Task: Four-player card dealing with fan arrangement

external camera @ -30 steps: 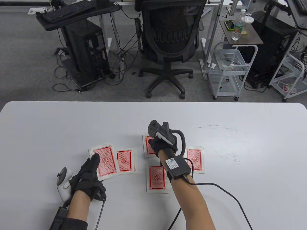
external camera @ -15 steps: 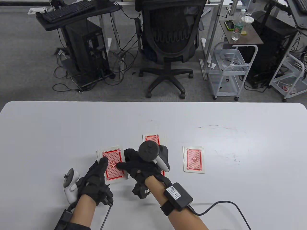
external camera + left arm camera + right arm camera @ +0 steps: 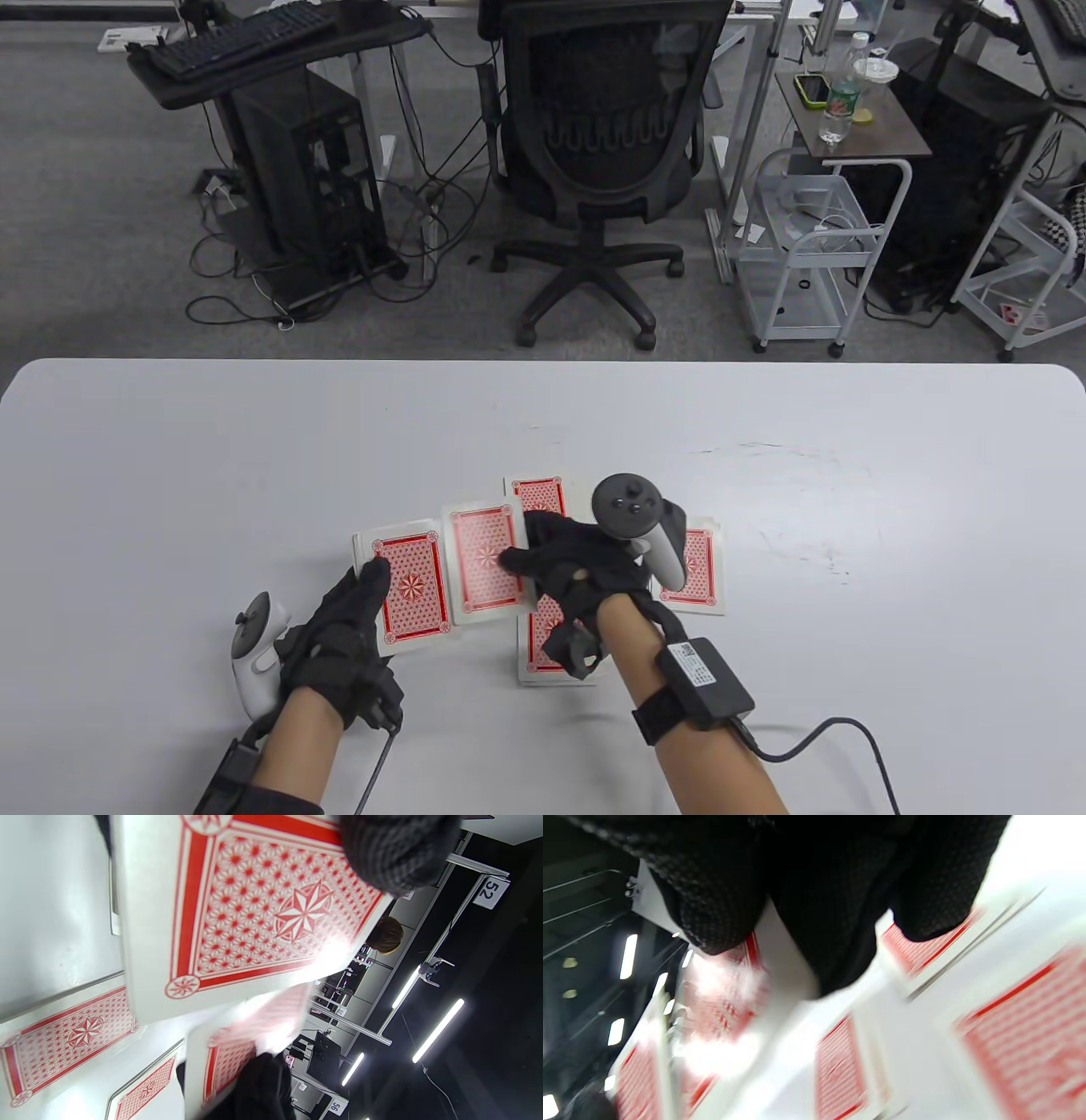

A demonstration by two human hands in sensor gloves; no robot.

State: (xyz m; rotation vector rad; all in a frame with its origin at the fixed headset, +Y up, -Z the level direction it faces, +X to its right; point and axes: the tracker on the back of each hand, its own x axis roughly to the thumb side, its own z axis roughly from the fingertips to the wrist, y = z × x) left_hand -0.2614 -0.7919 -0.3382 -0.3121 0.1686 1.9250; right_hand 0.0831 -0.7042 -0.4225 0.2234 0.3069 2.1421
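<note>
My left hand (image 3: 361,607) holds the red-backed deck (image 3: 411,588) face down just above the white table (image 3: 212,458), thumb on its left edge. The deck fills the left wrist view (image 3: 263,899). My right hand (image 3: 543,562) pinches a single red-backed card (image 3: 482,564) by its right edge, just right of the deck. That card shows blurred in the left wrist view (image 3: 254,1027) and under my fingers (image 3: 831,899) in the right wrist view. Dealt cards lie face down at the far side (image 3: 539,495), at the right (image 3: 700,570) and at the near side (image 3: 543,649).
An office chair (image 3: 607,161), a computer stand (image 3: 297,178) and a wire cart (image 3: 806,255) stand on the floor beyond the table's far edge. My right wrist cable (image 3: 840,739) trails over the table at the near right.
My right hand came back from the far card to the deck, took the top card and now carries it to the right. My left hand and the deck shifted slightly right.
</note>
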